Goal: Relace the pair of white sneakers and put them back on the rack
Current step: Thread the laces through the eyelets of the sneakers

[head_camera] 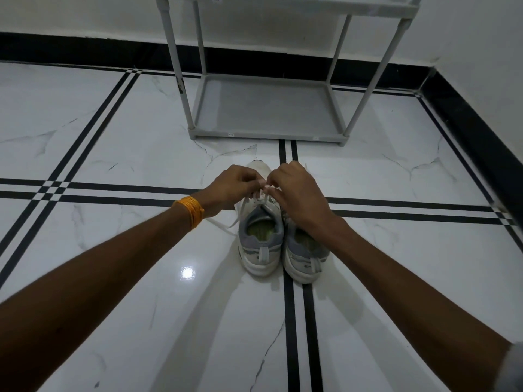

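Both hands, left (235, 186) and right (297, 193), pinch the lace (259, 195) over the left sneaker (260, 236), so lacing looks unfinished; the right sneaker (304, 254) touches it on the floor (113, 154), near the rack (266, 108).

Two white sneakers stand side by side on the floor, soles down, heels toward the camera, toes toward the rack, their inner sides touching at the heel. The left sneaker (259, 239) has a white upper, a grey heel collar, a grey pull tab and a yellow-green insole visible through the opening. Its white lace (256, 200) is threaded through the upper eyelets and drawn up above the tongue; one loose end trails onto the floor at the left. The right sneaker (304, 257) matches it; its forward half is hidden. The grey rack (263, 108) stands just beyond the toes, its lowest shelf bare.
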`<state>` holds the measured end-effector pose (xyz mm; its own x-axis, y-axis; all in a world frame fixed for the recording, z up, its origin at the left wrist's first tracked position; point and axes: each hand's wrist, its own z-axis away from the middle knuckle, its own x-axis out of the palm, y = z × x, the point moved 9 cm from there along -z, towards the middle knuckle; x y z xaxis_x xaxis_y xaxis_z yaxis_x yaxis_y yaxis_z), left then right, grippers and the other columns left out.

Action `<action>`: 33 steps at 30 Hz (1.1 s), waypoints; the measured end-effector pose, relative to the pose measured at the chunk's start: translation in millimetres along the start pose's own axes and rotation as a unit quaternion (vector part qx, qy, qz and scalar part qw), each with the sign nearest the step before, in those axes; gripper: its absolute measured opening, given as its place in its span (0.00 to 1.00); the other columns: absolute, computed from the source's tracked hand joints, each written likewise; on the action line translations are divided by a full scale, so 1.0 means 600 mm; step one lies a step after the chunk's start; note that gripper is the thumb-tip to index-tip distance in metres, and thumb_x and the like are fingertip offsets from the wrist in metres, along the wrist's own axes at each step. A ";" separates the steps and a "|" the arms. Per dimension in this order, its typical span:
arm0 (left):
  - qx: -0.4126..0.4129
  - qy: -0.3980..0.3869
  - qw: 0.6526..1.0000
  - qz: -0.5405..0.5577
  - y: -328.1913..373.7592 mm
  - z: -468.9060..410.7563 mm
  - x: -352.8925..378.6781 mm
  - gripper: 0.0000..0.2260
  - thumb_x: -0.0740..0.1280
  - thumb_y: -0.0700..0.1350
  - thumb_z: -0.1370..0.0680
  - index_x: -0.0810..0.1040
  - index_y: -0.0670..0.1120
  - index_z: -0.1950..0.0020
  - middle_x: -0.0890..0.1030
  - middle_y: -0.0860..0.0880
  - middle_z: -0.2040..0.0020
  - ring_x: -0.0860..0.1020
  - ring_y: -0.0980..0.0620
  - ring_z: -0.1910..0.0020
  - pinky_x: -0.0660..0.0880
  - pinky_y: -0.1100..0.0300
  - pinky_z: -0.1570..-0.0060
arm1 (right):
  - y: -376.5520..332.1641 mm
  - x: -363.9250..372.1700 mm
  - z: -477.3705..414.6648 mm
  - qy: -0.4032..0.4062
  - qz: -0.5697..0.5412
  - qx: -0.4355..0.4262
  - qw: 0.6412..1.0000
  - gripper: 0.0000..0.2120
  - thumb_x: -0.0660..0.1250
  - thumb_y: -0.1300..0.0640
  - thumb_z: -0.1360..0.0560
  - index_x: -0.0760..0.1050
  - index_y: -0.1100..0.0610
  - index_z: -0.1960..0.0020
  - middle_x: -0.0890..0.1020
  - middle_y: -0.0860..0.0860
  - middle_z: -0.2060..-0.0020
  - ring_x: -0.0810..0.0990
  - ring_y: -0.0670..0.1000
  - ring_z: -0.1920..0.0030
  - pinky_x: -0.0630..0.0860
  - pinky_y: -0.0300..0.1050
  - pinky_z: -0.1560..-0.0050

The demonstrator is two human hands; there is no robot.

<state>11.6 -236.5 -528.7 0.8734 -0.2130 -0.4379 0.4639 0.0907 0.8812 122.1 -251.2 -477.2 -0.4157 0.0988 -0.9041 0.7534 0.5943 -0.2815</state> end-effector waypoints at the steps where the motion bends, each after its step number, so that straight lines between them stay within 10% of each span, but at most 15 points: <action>1: 0.005 0.003 1.000 -0.008 -0.001 -0.001 -0.005 0.10 0.66 0.45 0.20 0.83 0.39 0.51 0.83 0.40 0.55 0.80 0.42 0.55 0.78 0.51 0.47 | -0.002 0.001 -0.002 -0.006 0.012 -0.004 1.000 0.08 0.69 0.57 0.23 0.79 0.61 0.49 0.81 0.57 0.52 0.74 0.56 0.49 0.67 0.44 0.52; 9: 0.007 0.070 0.997 0.037 -0.030 0.010 -0.057 0.08 0.69 0.42 0.22 0.84 0.39 0.49 0.86 0.41 0.57 0.85 0.43 0.57 0.83 0.52 0.50 | 0.033 -0.001 0.003 -0.051 0.022 0.015 0.998 0.05 0.66 0.58 0.23 0.78 0.59 0.54 0.79 0.53 0.56 0.73 0.51 0.55 0.67 0.43 0.55; 18: 0.106 0.083 0.917 -0.376 -0.048 0.039 -0.045 0.08 0.66 0.43 0.20 0.85 0.44 0.49 0.86 0.45 0.56 0.76 0.51 0.64 0.70 0.62 0.58 | 0.107 0.044 0.049 -0.160 0.081 0.088 0.980 0.05 0.66 0.60 0.25 0.78 0.61 0.58 0.82 0.59 0.60 0.76 0.56 0.60 0.68 0.45 0.61; 29: -0.086 0.154 0.983 0.046 -0.098 0.037 -0.062 0.07 0.74 0.36 0.29 0.84 0.37 0.52 0.85 0.40 0.56 0.84 0.44 0.58 0.83 0.62 0.61 | 0.121 0.031 0.047 -0.094 -0.035 0.157 0.983 0.05 0.65 0.60 0.24 0.77 0.60 0.57 0.81 0.56 0.62 0.77 0.55 0.62 0.70 0.44 0.60; 33: -0.077 0.220 0.947 -0.221 -0.083 0.034 -0.088 0.05 0.72 0.40 0.28 0.85 0.40 0.55 0.85 0.43 0.59 0.80 0.48 0.62 0.78 0.58 0.56 | 0.123 0.035 0.049 -0.106 0.049 0.143 0.983 0.05 0.64 0.60 0.24 0.76 0.61 0.55 0.82 0.57 0.61 0.74 0.54 0.62 0.68 0.44 0.61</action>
<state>-60.9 -249.3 -546.0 0.5497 0.1600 -0.8199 0.7856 0.2346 0.5725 183.8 -228.9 -526.5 -0.2413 -0.0419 -0.9696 0.9096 0.3385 -0.2410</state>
